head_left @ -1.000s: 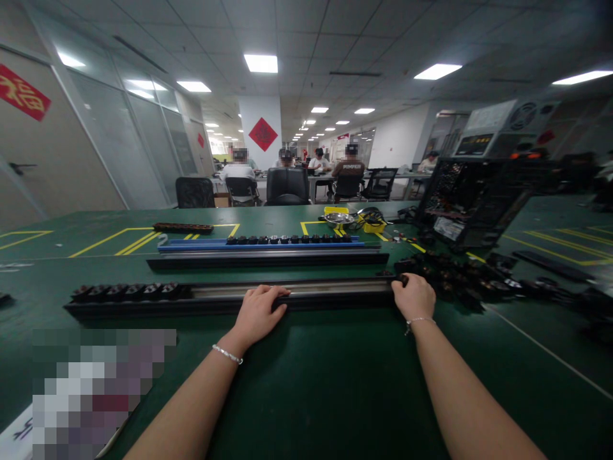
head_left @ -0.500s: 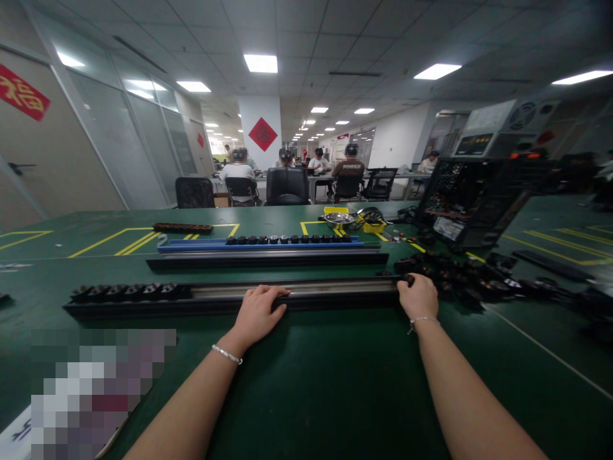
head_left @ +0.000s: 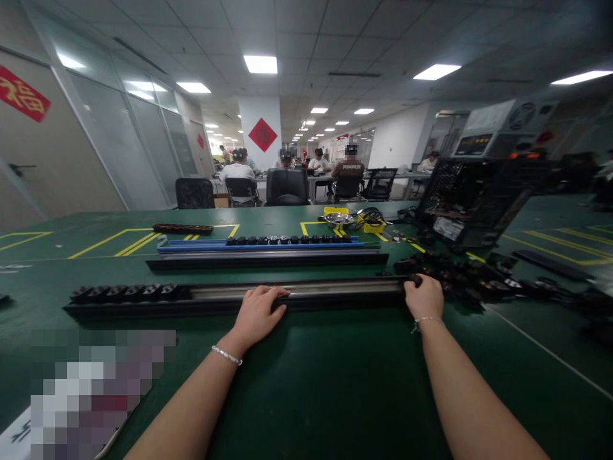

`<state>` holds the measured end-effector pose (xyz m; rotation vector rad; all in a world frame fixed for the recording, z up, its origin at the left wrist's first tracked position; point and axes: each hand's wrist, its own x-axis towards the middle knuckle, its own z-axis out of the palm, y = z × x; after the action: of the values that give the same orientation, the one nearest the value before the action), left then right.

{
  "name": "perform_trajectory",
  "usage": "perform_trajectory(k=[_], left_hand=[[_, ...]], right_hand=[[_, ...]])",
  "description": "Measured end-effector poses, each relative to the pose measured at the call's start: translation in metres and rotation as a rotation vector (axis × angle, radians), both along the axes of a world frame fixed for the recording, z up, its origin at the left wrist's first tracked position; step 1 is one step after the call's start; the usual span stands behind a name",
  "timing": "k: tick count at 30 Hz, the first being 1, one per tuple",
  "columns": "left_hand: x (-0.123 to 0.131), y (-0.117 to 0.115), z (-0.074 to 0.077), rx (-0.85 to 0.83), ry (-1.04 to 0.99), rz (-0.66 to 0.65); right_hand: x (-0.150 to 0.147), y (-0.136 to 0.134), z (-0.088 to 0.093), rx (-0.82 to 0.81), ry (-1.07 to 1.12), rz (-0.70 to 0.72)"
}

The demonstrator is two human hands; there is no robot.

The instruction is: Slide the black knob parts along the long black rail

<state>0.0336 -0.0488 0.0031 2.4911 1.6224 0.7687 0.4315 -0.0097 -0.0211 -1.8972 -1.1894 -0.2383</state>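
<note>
A long black rail (head_left: 345,300) with a pale metal channel lies across the green table in front of me. My left hand (head_left: 257,314) grips it near the middle, fingers over the top and thumb on the near side. At the rail's right end, my right hand (head_left: 426,299) is closed in a pinch on a small black part (head_left: 412,279), mostly hidden by the fingers. Several black blocks with metal tops (head_left: 131,292) sit in a row on the rail's left end. To the right of my right hand lies a loose pile of similar black parts (head_left: 460,275).
Behind the rail are another black rail (head_left: 268,261) and a blue rail (head_left: 201,245) with several black blocks. An open computer case (head_left: 472,198) stands at the back right, near a metal bowl (head_left: 339,219) and cables. A pixelated item (head_left: 96,396) lies front left. People sit farther back.
My right hand has shifted slightly to the right along with the small black part, toward the rail's end. My left hand and the rail have stayed in place.
</note>
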Motion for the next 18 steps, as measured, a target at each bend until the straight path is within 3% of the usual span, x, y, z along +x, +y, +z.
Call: perform_trajectory(k=[18], left_hand=[[0.0,0.0,0.0,0.012,0.001,-0.001]], right_hand=[[0.016,0.001,-0.004,0.075,0.072,-0.113]])
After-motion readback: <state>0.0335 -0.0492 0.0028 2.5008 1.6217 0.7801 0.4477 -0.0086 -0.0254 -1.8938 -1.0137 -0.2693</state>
